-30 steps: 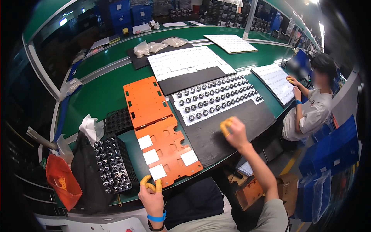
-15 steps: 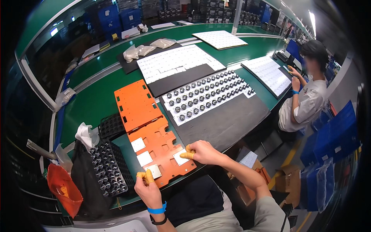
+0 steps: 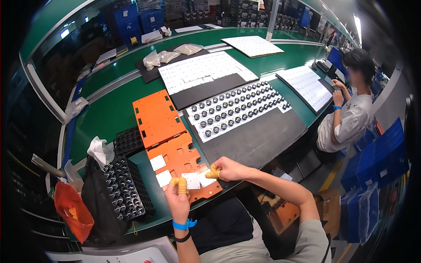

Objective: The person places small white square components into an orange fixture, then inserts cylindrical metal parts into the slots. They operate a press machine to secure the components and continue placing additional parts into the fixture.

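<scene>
My left hand [image 3: 177, 196], in yellow finger cots, pinches a small white square plate [image 3: 191, 181] above the lower half of an orange fixture [image 3: 174, 151]. In my right hand [image 3: 226, 169], also with finger cots, is another white square plate [image 3: 205, 179], its edge right beside the first; whether they touch I cannot tell. Small holes show in the plates. Along the fixture's left side lie a white plate [image 3: 158, 162] and a second white plate [image 3: 163, 178]. The hinged upper half [image 3: 158, 117] of the fixture lies folded open.
Left of the fixture stands a black tray [image 3: 124, 193] of shiny round parts, near a red-orange bag [image 3: 73, 215]. A white sheet with rows of black round parts [image 3: 234, 109] rests on a black mat [image 3: 258, 138]. At right, a co-worker [image 3: 351, 105] handles a small piece.
My left hand has lifted its white plate off the fixture's lower left and moved it right, next to the other plate. My right hand stays nearly in place, still gripping its plate.
</scene>
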Motion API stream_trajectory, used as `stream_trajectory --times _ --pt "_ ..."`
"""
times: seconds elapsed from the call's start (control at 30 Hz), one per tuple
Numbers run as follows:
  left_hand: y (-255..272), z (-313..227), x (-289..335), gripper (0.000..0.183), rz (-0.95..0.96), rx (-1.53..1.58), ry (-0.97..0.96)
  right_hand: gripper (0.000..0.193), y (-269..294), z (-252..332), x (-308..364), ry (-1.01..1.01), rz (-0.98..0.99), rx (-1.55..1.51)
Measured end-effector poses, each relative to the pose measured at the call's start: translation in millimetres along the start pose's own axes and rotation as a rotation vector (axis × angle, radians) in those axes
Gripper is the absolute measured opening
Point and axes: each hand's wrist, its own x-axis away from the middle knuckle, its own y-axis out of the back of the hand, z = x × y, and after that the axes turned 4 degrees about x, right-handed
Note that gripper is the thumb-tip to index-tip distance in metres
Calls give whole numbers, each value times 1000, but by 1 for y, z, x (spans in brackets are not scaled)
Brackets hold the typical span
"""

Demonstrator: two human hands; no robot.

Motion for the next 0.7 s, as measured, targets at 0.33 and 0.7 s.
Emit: stream_trajectory --times 0.33,0.7 --pt "1 -5 -1 22 46 9 65 30 -7 -16 -6 93 -70 -63" --pt "-2 -6 2 21 39 -42 64 27 -2 -9 0 -35 30 -254"
